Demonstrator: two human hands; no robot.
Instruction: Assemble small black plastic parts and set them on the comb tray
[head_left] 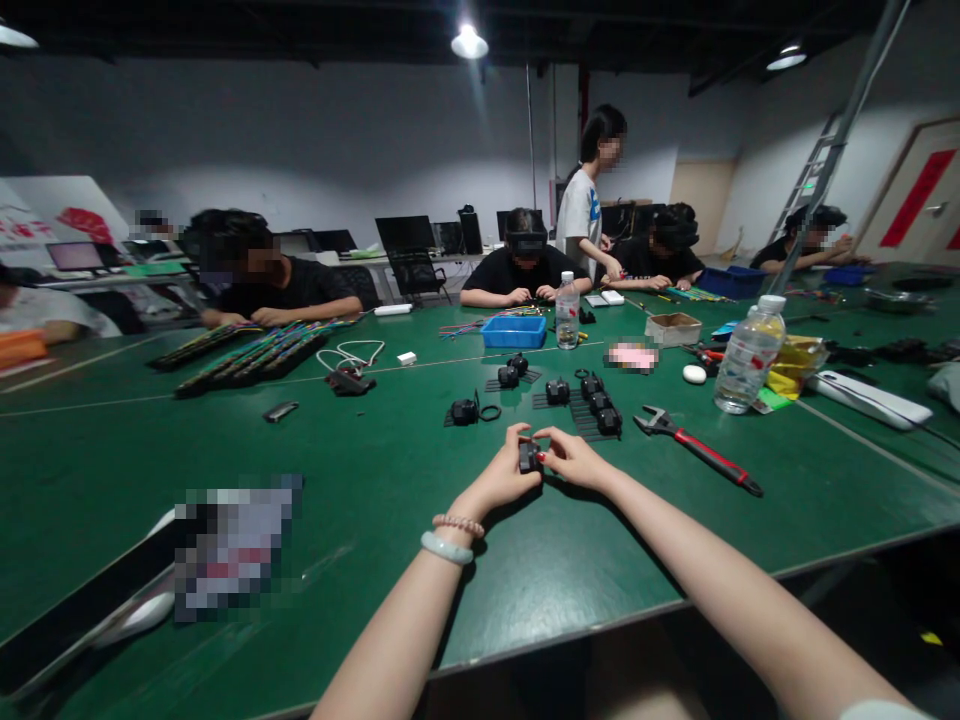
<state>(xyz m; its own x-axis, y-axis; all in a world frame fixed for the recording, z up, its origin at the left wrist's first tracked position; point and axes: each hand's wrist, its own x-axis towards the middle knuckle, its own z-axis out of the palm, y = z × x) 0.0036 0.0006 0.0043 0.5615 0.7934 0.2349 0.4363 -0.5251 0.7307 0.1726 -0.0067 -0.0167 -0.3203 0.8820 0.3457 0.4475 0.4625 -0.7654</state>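
Between my two hands is a small black plastic part (pixel 529 457), held just over the green tabletop. My left hand (pixel 506 470), with a beaded bracelet and a pale bangle at the wrist, wraps round its left side. The fingers of my right hand (pixel 574 460) pinch at its right side, red nails showing. Just beyond lie several similar black parts (pixel 556 391) with thin comb-like strips, some in a cluster (pixel 600 405). An adjustable wrench (pixel 701 450) with a red and black handle rests to the right of my right hand.
On the green table (pixel 390 440) stand two water bottles (pixel 742 360) (pixel 568 312) and a blue tray (pixel 514 331). Bundles of coloured wires (pixel 262 355) lie at the left. A partly blurred object (pixel 232 550) is at near left. Several people sit across the table; one stands.
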